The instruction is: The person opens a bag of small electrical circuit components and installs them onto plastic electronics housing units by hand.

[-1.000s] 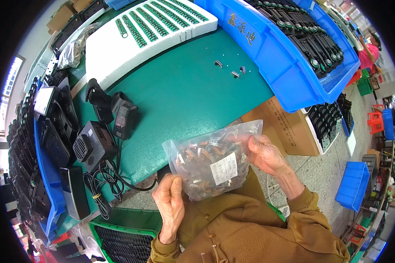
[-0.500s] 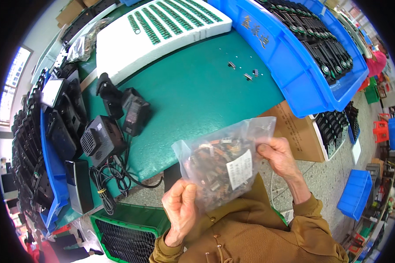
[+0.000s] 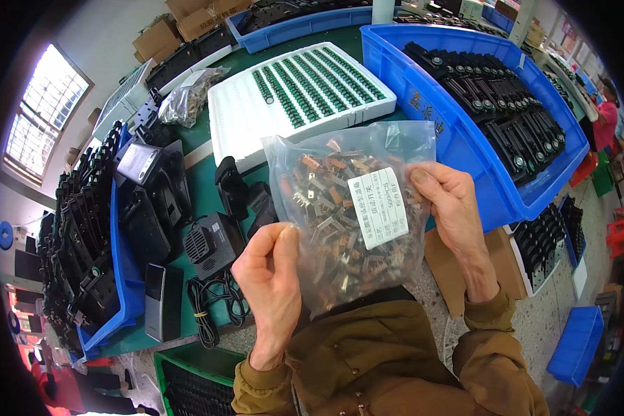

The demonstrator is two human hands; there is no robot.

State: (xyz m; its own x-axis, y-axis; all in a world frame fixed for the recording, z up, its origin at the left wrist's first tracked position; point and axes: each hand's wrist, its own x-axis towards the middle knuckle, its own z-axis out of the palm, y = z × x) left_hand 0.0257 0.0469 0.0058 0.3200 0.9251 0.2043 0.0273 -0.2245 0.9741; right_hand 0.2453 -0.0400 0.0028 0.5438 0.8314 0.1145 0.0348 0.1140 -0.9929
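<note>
My 2 hands have lifted the clear bag [image 3: 341, 243] of small metal-and-brown parts. In my view its top now overlaps the near edge of the white foam tray [image 3: 232, 114]; 1 second ago it hung well short of it. That turns the white label [image 3: 380, 208] fuller toward me, leaving the bag, I judge, well placed for looking over. The left hand [image 3: 270, 284] pinches its left edge; the right hand [image 3: 452, 208] pinches its right, the fingers behind hidden from me. The loose bits on the tabletop [image 3: 132, 341], right of the foam tray, have dropped from sight, probably behind the bag. The green crate [image 3: 161, 378], well nearer me than the foam tray, is cut off. I can't tell whether the bag is sealed.
</note>
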